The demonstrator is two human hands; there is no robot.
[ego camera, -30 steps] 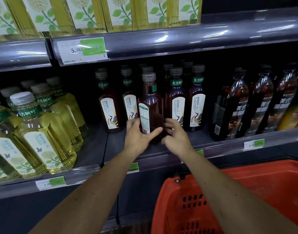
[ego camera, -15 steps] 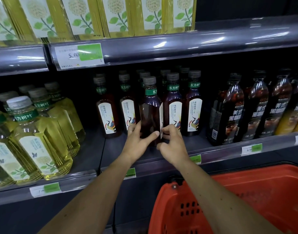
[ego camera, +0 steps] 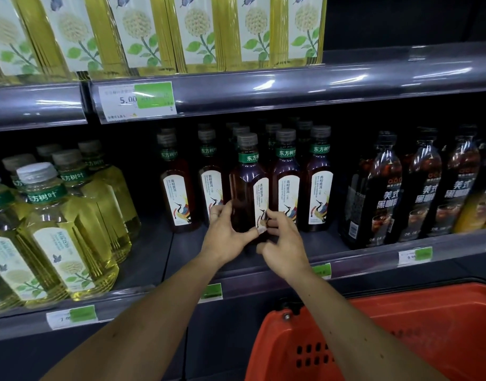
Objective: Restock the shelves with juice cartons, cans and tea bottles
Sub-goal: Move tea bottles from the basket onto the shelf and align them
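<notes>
Two bare hands meet on one dark tea bottle [ego camera: 247, 185] standing upright on the middle shelf [ego camera: 332, 247], near its front edge. Left hand [ego camera: 227, 237] cups the bottle's lower left side, fingers curled round it & thumb across the front. Right hand [ego camera: 284, 243] pinches the bottle's lower right side at the white label, fingers bent, thumb low on the front. Bottle has a grey cap & green neck band; its label faces right of centre.

Just behind & beside the bottle: rows of matching dark tea bottles [ego camera: 287, 182], labels w/ a crane drawing facing forward. Left of the bottle, on the next shelf section: pale yellow tea bottles [ego camera: 68, 232] w/ white caps, tilted in view. Right of the bottle: black coffee bottles [ego camera: 373, 193] w/ white lettering. Above the bottle, on the upper shelf: yellow-and-white cartons [ego camera: 197, 31] w/ a flower print, and a price tag [ego camera: 137, 101] reading 5.00 on the shelf rail. Below & right of the bottle, under the right forearm: a red plastic basket [ego camera: 418, 334]; contents can't be seen.
</notes>
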